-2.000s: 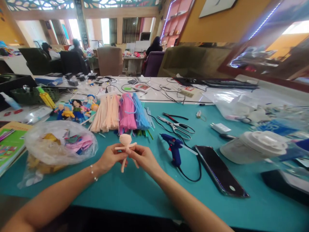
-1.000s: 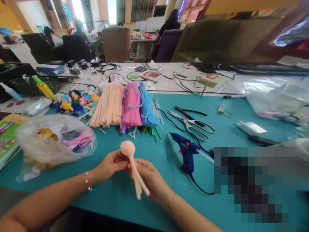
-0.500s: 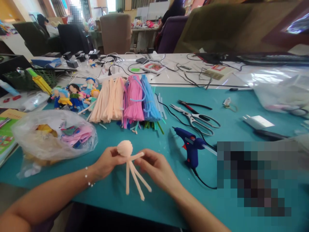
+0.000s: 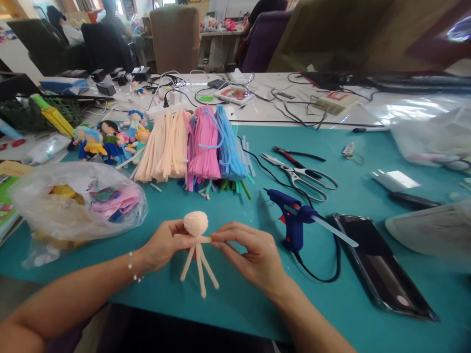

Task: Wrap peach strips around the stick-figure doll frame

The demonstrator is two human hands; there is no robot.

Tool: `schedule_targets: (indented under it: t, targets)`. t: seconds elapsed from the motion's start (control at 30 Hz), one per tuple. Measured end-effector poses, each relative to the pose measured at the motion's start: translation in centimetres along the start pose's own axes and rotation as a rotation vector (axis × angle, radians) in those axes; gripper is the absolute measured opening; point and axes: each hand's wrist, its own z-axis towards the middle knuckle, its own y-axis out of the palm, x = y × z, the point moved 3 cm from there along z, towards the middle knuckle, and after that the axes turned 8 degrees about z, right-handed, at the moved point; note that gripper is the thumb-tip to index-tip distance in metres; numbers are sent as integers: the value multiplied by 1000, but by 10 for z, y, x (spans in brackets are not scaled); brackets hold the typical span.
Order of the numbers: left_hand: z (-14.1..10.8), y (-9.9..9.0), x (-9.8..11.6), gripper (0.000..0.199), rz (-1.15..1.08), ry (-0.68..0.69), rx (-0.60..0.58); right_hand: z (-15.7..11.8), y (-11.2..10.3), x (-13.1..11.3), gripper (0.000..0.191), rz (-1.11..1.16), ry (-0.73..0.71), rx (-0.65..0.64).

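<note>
Between my hands is a peach pipe-cleaner doll (image 4: 196,224) with a round wound head and several thin limbs. My left hand (image 4: 166,243) pinches it just below the head, and the fingertips are partly hidden behind it. The thumb and fingers of my right hand (image 4: 253,250) close on the end of one limb stretched out to the right. Three other limbs hang downward over the teal mat (image 4: 154,299). Right of my right hand, a blue glue gun (image 4: 292,215) lies with a clear glue stick in its back.
Bundles of peach (image 4: 165,147), pink (image 4: 206,144) and blue pipe cleaners (image 4: 230,142) lie ahead. Scissors (image 4: 300,174), pliers (image 4: 298,154) and a phone (image 4: 382,264) are rightward. A plastic bag of scraps (image 4: 79,206) and small finished dolls (image 4: 110,139) stand left.
The outstretched limb, angled up before, now lies nearly level in my right hand's fingers. The hanging limbs have swung left, and the doll sits slightly farther right in view.
</note>
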Motion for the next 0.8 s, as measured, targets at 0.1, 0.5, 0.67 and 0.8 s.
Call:
schedule_targets:
  t: [0.1, 0.5, 0.67, 0.8]
  targets:
    - [0, -1, -1, 28, 12, 12, 14, -2, 1, 2, 10, -64, -34, 11]
    - [-4, -2, -5, 23, 73, 86, 10, -3, 7, -2, 15, -178, 25, 14]
    - [-2, -7, -10, 22, 123, 80, 45, -3, 10, -3, 16, -99, 77, -4]
    - [-3, -8, -12, 21, 153, 82, 34, -5, 13, -2, 17, -137, 65, 7]
